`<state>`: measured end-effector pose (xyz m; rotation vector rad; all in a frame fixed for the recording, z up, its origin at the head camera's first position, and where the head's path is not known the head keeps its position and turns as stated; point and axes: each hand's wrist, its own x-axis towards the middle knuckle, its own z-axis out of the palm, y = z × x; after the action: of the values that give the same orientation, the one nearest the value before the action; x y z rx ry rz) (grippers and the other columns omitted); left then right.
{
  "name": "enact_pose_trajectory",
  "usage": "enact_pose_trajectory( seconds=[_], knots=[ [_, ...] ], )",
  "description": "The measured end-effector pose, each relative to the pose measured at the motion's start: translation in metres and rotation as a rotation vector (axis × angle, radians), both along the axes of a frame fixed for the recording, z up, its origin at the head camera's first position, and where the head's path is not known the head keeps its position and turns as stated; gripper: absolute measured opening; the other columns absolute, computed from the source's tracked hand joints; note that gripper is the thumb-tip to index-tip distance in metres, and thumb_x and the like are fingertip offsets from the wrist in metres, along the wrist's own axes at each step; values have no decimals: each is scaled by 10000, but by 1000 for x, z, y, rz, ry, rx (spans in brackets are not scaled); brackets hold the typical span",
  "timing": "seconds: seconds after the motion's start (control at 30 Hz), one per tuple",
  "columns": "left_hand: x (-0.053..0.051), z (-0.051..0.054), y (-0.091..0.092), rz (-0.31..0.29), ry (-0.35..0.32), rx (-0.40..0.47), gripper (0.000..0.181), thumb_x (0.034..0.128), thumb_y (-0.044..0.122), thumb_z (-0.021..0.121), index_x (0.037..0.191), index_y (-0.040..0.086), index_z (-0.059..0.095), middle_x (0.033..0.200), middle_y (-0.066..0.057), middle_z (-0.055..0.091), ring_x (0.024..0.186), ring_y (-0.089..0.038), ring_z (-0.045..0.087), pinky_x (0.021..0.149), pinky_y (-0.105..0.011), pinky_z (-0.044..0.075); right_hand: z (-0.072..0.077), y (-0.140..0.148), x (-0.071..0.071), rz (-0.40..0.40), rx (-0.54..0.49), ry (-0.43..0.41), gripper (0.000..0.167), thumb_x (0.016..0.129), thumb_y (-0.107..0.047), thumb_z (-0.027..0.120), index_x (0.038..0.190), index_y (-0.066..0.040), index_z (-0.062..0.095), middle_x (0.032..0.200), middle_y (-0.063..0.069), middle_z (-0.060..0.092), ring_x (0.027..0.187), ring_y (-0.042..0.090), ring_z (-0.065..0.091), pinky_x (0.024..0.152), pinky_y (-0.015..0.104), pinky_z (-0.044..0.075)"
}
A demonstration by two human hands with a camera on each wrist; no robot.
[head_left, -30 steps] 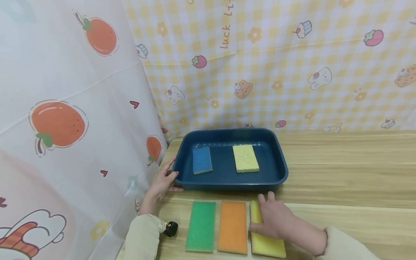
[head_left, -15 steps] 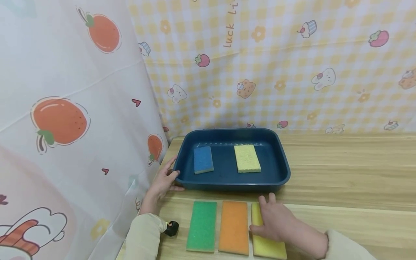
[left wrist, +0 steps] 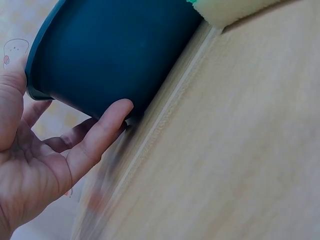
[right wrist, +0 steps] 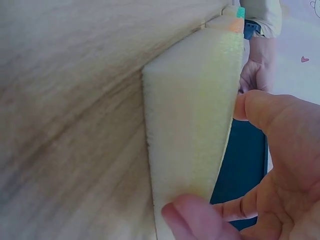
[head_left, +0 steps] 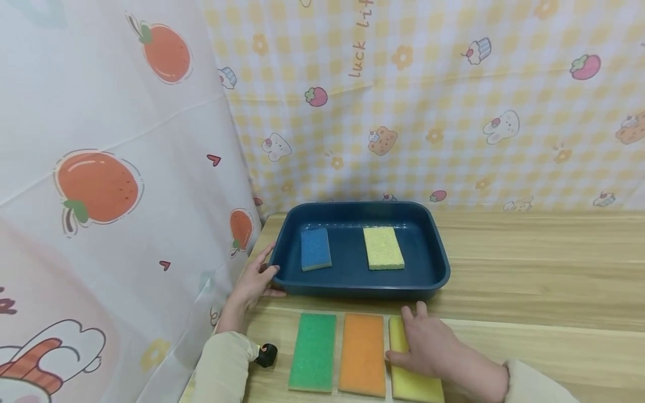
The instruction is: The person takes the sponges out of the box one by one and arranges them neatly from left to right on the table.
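Observation:
A dark blue rectangular pan (head_left: pixel 353 291) stands on the table with a small blue sponge (head_left: pixel 315 248) and a pale yellow sponge (head_left: pixel 384 248) inside. My left hand (head_left: pixel 254 281) holds the pan's near left corner, thumb at the rim and fingers against its outer wall. In front lie a green sponge (head_left: pixel 313 351), an orange sponge (head_left: pixel 362 354) and a larger yellow sponge (head_left: pixel 415 386). My right hand (head_left: pixel 430 342) lies over that yellow sponge and grips it across its width, covering part of it. In the right wrist view, a fingertip (right wrist: pixel 192 215) presses the sponge's pale side.
The wooden table (head_left: pixel 544 268) extends to the right of the pan. A checked cloth (head_left: pixel 428 101) hangs behind it, and a white fruit-print cloth (head_left: pixel 151 168) borders the left side. A black wrist device (head_left: pixel 266 355) shows at the left sleeve.
The head view shifts slightly. Both hands keep their places at the pan and the yellow sponge, and none of the sponges visibly moves.

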<state>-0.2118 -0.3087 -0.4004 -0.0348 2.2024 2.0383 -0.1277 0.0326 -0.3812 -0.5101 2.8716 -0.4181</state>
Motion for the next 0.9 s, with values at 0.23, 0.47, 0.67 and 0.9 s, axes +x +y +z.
enact_pose_trajectory(
  seconds=[0.23,0.47,0.67,0.9],
  knots=[
    [0,0,0,6,-2,7,629,904,33,405,1431,315,208,1309,-311,299,1023,-448,502,649,-508,526,7,1,0,21,0,44,798,618,-572,708,1077,47,503,892,198,450,556,234,437,481,329,458],
    [1,1,2,16,-2,1,629,905,33,402,1429,321,208,1306,-306,302,1050,-450,476,650,-507,526,30,-2,-7,88,-22,136,595,678,-446,713,976,44,555,780,156,511,499,196,445,430,286,426],
    [1,2,2,10,4,7,630,904,30,399,1438,291,190,1300,-311,303,1004,-428,510,652,-506,527,60,-19,-24,166,-61,129,302,749,-263,652,826,21,589,645,59,484,525,163,423,443,283,399],
    [1,1,1,-17,7,30,639,908,16,387,1451,254,149,1259,-329,318,904,-379,572,653,-511,525,90,-54,-75,202,-102,-51,374,836,-255,560,525,-111,412,414,-8,387,358,144,440,457,260,399]
  ],
)
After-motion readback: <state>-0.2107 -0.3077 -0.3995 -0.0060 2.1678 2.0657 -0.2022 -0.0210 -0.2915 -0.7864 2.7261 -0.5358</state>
